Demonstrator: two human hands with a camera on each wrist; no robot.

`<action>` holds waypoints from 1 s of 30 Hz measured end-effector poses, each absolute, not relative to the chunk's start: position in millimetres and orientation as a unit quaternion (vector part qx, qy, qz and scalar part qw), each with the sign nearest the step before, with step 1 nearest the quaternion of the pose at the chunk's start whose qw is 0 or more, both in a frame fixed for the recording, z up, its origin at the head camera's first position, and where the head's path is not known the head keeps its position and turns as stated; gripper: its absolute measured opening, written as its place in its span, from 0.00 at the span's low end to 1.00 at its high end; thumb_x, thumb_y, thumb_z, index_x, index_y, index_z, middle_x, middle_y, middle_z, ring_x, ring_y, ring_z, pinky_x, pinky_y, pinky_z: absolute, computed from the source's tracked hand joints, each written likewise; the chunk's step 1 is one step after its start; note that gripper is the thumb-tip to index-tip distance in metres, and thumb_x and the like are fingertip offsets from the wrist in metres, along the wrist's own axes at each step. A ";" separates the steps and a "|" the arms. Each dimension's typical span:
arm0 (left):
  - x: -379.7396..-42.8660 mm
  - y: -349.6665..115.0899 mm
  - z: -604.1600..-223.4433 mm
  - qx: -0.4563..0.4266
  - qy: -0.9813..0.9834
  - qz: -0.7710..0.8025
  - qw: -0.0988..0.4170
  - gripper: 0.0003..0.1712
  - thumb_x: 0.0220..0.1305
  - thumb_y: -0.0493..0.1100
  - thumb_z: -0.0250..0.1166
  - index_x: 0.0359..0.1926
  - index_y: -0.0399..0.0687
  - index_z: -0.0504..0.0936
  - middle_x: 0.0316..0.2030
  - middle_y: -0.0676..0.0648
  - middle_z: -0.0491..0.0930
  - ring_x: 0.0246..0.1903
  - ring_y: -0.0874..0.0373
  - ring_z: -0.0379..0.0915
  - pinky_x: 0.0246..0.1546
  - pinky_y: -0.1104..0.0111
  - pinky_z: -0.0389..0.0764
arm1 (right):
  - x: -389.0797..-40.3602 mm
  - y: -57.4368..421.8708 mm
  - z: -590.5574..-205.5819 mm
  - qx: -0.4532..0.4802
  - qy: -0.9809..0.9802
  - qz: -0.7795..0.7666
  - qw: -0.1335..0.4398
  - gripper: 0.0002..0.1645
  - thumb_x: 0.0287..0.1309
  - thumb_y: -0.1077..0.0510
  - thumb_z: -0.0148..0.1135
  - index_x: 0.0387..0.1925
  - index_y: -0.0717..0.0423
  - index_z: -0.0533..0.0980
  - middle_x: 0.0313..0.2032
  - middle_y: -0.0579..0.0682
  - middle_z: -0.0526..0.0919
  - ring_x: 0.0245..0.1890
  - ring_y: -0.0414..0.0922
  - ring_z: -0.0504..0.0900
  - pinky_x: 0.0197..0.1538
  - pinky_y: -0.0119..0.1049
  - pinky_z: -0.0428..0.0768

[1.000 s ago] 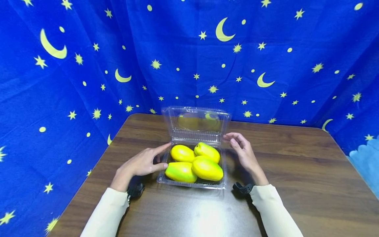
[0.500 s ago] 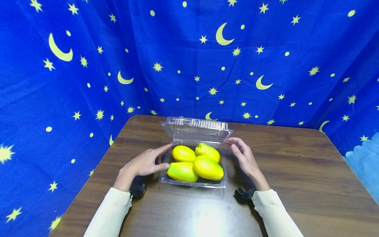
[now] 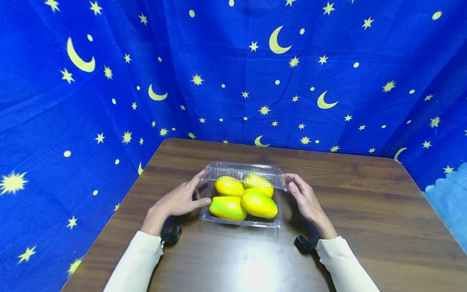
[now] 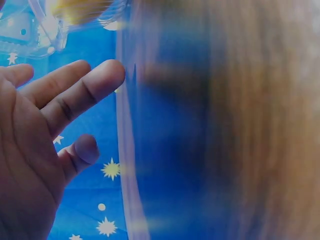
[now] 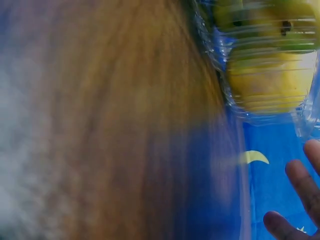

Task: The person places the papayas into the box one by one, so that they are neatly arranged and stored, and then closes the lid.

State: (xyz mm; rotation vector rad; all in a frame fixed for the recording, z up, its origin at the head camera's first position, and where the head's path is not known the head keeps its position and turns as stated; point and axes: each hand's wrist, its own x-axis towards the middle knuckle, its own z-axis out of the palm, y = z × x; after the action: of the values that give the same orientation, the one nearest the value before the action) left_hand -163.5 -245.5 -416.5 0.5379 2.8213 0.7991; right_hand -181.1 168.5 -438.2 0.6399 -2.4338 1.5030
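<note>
A clear plastic clamshell box [image 3: 240, 223] lies on the table, holding several yellow-green oval fruits [image 3: 259, 203] that look like mangoes or papayas. Its hinged lid [image 3: 245, 169] leans forward over the back fruits, part-way closed. At the left side, my left hand [image 3: 178, 200] has its fingers extended at the lid's corner and its thumb beside the front left fruit. My right hand [image 3: 305, 199] touches the lid's right corner with lightly bent fingers; its thumb lies apart. Both wrist views show loosely spread fingers, the box [image 5: 270, 117] above them in the right wrist view.
The brown wooden table [image 3: 365, 202] spreads around the box on all sides. A blue curtain [image 3: 219, 48] with yellow moons and stars hangs behind and to the left. Black straps [image 3: 306, 242] circle both wrists below cream sleeves [image 3: 133, 259].
The lid has swung from nearly upright, forward and down over the back fruits. My left fingers have moved up to its left corner, while the right hand has followed its right corner.
</note>
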 end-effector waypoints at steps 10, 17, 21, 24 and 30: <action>-157.3 -246.5 -416.6 0.201 0.939 0.276 0.033 0.53 0.63 0.69 0.62 0.80 0.61 0.48 0.41 0.49 0.82 0.38 0.60 0.76 0.44 0.60 0.77 | -178.5 171.7 -441.8 0.235 -0.821 0.511 0.102 0.22 0.74 0.59 0.44 0.63 0.60 0.72 0.54 0.62 0.82 0.50 0.30 0.77 0.55 0.23 0.72; -153.1 -251.2 -413.5 0.251 0.918 0.304 -0.035 0.46 0.68 0.53 0.65 0.79 0.63 0.51 0.63 0.47 0.76 0.39 0.62 0.76 0.43 0.60 0.77 | -175.7 174.5 -442.6 0.253 -0.819 0.510 0.077 0.23 0.76 0.56 0.42 0.64 0.60 0.71 0.58 0.62 0.80 0.55 0.29 0.76 0.58 0.23 0.71; -149.4 -252.7 -409.2 0.263 0.915 0.303 -0.044 0.42 0.69 0.56 0.62 0.79 0.62 0.54 0.70 0.49 0.70 0.41 0.62 0.76 0.43 0.59 0.77 | -174.6 173.9 -441.3 0.268 -0.819 0.505 0.060 0.22 0.75 0.57 0.44 0.64 0.58 0.70 0.58 0.60 0.80 0.56 0.34 0.77 0.59 0.22 0.72; -146.9 -254.0 -407.7 0.275 0.913 0.297 -0.045 0.40 0.71 0.61 0.57 0.78 0.61 0.55 0.73 0.49 0.66 0.50 0.56 0.78 0.51 0.52 0.78 | -173.8 172.9 -439.7 0.274 -0.826 0.489 0.059 0.22 0.74 0.58 0.46 0.65 0.56 0.70 0.58 0.59 0.81 0.56 0.40 0.79 0.58 0.26 0.74; -142.4 -255.9 -409.9 0.297 0.905 0.300 -0.054 0.46 0.69 0.76 0.41 0.78 0.57 0.57 0.75 0.47 0.62 0.66 0.44 0.70 0.64 0.42 0.69 | -171.8 171.3 -437.8 0.284 -0.835 0.469 0.055 0.24 0.72 0.60 0.49 0.67 0.56 0.69 0.60 0.58 0.80 0.59 0.52 0.78 0.60 0.39 0.77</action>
State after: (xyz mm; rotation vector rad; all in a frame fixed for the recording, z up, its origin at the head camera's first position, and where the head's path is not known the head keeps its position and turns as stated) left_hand -142.4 -255.9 -409.9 0.9657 2.9444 0.9777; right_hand -171.8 171.3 -437.8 0.8621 -2.5347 1.4229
